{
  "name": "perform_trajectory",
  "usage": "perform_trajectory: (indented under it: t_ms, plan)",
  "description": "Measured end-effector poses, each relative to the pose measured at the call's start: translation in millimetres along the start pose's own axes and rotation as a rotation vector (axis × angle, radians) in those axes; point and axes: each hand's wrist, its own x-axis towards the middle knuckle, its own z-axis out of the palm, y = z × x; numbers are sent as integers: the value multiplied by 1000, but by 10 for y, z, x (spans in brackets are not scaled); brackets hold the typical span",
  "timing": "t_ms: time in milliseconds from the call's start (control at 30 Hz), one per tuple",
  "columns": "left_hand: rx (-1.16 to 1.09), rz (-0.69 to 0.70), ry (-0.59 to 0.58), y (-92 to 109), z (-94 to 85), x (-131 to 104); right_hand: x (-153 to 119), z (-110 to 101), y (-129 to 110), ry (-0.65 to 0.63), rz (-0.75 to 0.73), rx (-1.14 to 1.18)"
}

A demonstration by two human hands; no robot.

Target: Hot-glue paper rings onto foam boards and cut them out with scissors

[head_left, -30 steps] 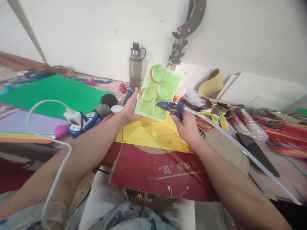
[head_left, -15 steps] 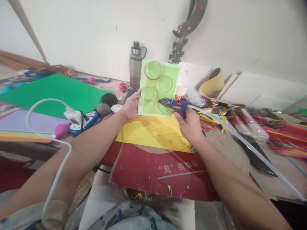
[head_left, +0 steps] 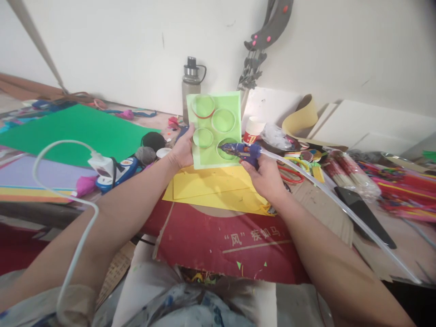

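Note:
My left hand [head_left: 185, 149] grips the left edge of a light green card [head_left: 213, 156], holding it upright above the table. Several round rings [head_left: 223, 120] sit on the card's face; the upper left one shows a red edge. In my right hand [head_left: 267, 175] is a blue hot glue gun [head_left: 251, 153], its nozzle pointing left into the lower right ring. Whether the tip touches the card I cannot tell. A long clear glue stick [head_left: 327, 190] runs out of the gun's back, down to the right. Under the card lie yellow sheets [head_left: 211, 190].
A water bottle [head_left: 191, 81] and a paper cup [head_left: 253, 129] stand behind the card. To the left are a green sheet [head_left: 78, 131], a power strip [head_left: 117, 175] with a white cable, and yarn balls [head_left: 153, 141]. Bagged sticks [head_left: 352, 175] and a red cardboard [head_left: 218, 243] are also here.
The card has shifted left and turned slightly in my left hand. The glue gun has moved a little left and down with it, and the paper cup shows more fully.

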Motion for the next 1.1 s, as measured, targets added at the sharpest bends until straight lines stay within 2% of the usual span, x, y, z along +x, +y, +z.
perform_trajectory:
  t_ms: [267,467,633,800,967,1100]
  plan:
    - [-4,24,37,-12,-8,25,42,-102,-38,-156,132,32]
    - [-53,64,57,24,-94,90,68,-158,-31,-114,89,-64]
    - [-30,-2,58,-12,-47,28,36,-74,-1,-124,77,-91]
    - [10,-101,86,-78,94,-69,-10,13,54,-21,29,-139]
    - [-16,-55,119,-86,176,-94,-35,33,121,134,15,-209]
    - [-28,29,152,-82,194,-88,-48,14,103,116,27,-256]
